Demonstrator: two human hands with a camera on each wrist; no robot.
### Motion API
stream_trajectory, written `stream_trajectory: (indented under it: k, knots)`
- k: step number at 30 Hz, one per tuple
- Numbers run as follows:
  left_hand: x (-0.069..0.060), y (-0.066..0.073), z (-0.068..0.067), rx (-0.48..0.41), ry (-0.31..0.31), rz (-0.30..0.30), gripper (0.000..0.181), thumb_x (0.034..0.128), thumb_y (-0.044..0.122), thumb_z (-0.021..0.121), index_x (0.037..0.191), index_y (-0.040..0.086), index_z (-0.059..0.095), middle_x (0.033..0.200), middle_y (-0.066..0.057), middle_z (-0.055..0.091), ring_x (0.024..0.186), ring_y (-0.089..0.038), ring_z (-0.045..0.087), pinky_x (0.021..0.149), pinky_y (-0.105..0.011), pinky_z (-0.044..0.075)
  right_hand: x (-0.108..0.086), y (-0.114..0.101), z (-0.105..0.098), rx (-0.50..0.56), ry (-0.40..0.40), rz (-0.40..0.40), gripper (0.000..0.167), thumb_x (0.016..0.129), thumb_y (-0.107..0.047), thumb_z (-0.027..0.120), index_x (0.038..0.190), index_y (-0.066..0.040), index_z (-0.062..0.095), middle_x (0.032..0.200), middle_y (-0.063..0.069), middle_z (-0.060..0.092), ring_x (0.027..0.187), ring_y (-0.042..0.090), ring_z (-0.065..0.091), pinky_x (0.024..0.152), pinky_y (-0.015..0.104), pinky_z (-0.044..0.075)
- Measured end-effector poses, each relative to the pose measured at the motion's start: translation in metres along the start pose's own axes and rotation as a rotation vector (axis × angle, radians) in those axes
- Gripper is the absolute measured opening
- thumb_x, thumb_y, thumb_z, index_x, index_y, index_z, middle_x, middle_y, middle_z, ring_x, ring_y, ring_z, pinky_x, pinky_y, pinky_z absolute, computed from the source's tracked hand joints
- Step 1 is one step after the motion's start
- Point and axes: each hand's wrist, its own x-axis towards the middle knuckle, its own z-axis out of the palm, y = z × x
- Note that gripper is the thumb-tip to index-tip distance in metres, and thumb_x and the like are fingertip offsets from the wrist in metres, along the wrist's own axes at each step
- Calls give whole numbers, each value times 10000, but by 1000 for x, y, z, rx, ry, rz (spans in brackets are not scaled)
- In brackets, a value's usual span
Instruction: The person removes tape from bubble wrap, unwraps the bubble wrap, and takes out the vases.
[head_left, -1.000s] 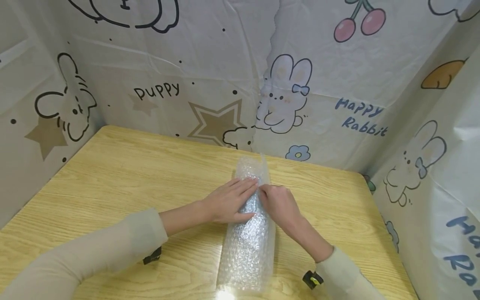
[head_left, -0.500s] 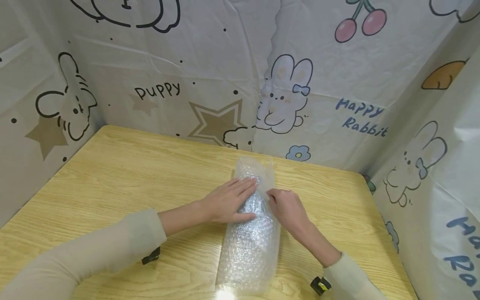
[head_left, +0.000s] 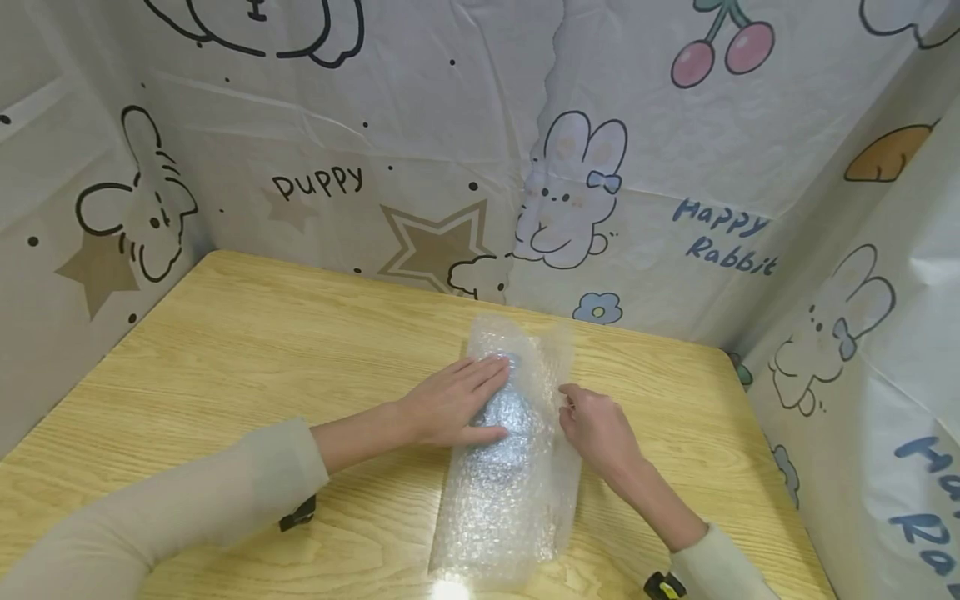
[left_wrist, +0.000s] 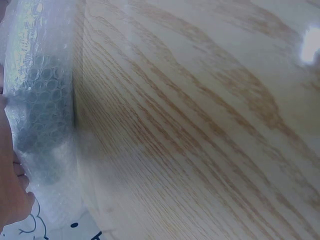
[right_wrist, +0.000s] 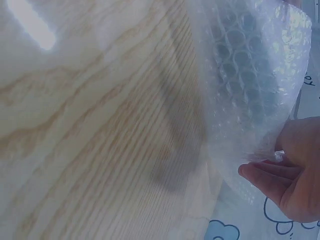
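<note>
A long sheet of clear bubble wrap (head_left: 491, 508) lies folded around something bluish-grey, whose kind the layers hide. Across its upper half my left hand (head_left: 453, 404) rests flat with straight fingers, pressing on the wrap. My right hand (head_left: 603, 433) pinches the wrap's loose right edge and holds that flap off to the side. In the right wrist view, the thumb and fingers of the right hand (right_wrist: 295, 170) grip the bubble wrap (right_wrist: 240, 120), and a dark shape shows through it. The left wrist view has the wrapped bundle (left_wrist: 45, 100) along its left border.
Beneath everything is a light wood-grain table (head_left: 300, 350). A pale printed cloth (head_left: 337, 100) with rabbits and stars hangs behind it and along both sides. Small black devices, such as the one at the left wrist (head_left: 297, 514), hang below the sleeves.
My right hand has moved right, drawing the bubble wrap's loose edge away from the bundle, so the flap is wider. My left hand has stayed nearly in place.
</note>
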Motion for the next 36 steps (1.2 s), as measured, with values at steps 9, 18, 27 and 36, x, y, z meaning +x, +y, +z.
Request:
stream_trajectory:
  k: [9, 18, 27, 36]
  knots:
    - [-2, 0, -1, -9, -12, -9, 897, 984, 655, 375, 1562, -16, 234, 1621, -175, 202, 1493, -307, 180, 1208, -446, 154, -10, 14, -4, -31, -97, 100, 386, 828, -47, 749, 1183, 77, 658, 987, 183, 722, 621, 187, 615, 548, 338, 554]
    - [-2, 0, -2, -17, -13, -5, 887, 986, 643, 394, 1557, -21, 253, 1618, -183, 216, 1490, -314, 189, 1206, -449, 163, -21, 30, -2, -28, -179, 143, 441, 834, -62, 733, 1220, 121, 622, 1089, 277, 683, 654, 233, 619, 569, 406, 566]
    - [-2, 0, -2, -17, -9, -7, 891, 984, 646, 395, 1560, -18, 246, 1618, -182, 214, 1491, -315, 182, 1208, -447, 151, -30, 40, 2, -25, -193, 193, 456, 862, -123, 686, 1253, 99, 611, 1150, 282, 665, 664, 222, 587, 591, 426, 547]
    - [-2, 0, -2, -28, -23, -17, 890, 985, 647, 388, 1564, -12, 233, 1623, -176, 199, 1496, -308, 161, 1211, -438, 130, -36, 44, 5, -81, -186, 219, 494, 891, -237, 675, 1278, 65, 616, 1213, 262, 645, 873, 385, 683, 616, 495, 575]
